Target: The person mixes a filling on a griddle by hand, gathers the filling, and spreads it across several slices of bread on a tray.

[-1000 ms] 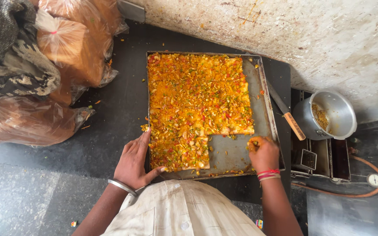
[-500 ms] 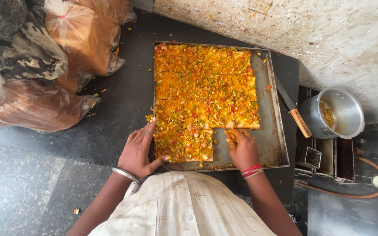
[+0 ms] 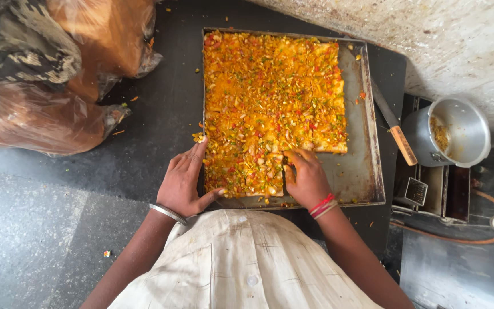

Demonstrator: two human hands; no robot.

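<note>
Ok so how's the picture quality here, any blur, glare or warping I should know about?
Head view: the tray of orange-yellow sweet slab and both hands, left hand and right hand, are sharp under soft, even daylight; the plastic bags at upper left are smeared; mild shine on the metal pot; wide-lens bending shows at the edges.

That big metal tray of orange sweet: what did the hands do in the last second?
The right hand moved left from the tray's bare corner onto the cut edge of the orange nut-topped slab. The left hand stayed braced on the rectangular metal tray at its left rim. The steel pot and wooden-handled knife stayed put.
</note>
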